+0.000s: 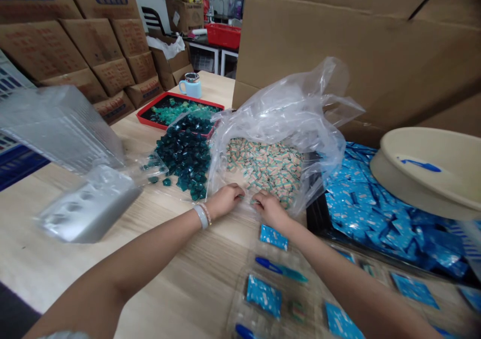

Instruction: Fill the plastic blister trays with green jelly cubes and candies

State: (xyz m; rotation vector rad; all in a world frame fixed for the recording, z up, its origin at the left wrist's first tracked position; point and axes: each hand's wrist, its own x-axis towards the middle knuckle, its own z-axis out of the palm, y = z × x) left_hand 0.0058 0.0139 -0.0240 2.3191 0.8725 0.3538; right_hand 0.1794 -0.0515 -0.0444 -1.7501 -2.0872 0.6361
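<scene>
My left hand (224, 200) and my right hand (271, 210) rest side by side at the near lip of a clear plastic bag (285, 108). The bag holds a heap of small beige and teal sachets (265, 166), and the fingertips of both hands lie against its front edge. Whether either hand pinches the plastic or a sachet is hidden by the fingers. Left of the bag, a pile of dark green gel pods (186, 153) sits on the wooden table (71, 239), close to my left hand.
A red tray of green pods (150, 114) stands behind the pile, near a pale blue mug (191, 86). Blue sachets fill a black tray (387, 214) on the right, beside a beige basin (424, 168). Clear moulded trays (86, 163) lie left; another (278, 289) holds blue sachets. Cardboard boxes surround the table.
</scene>
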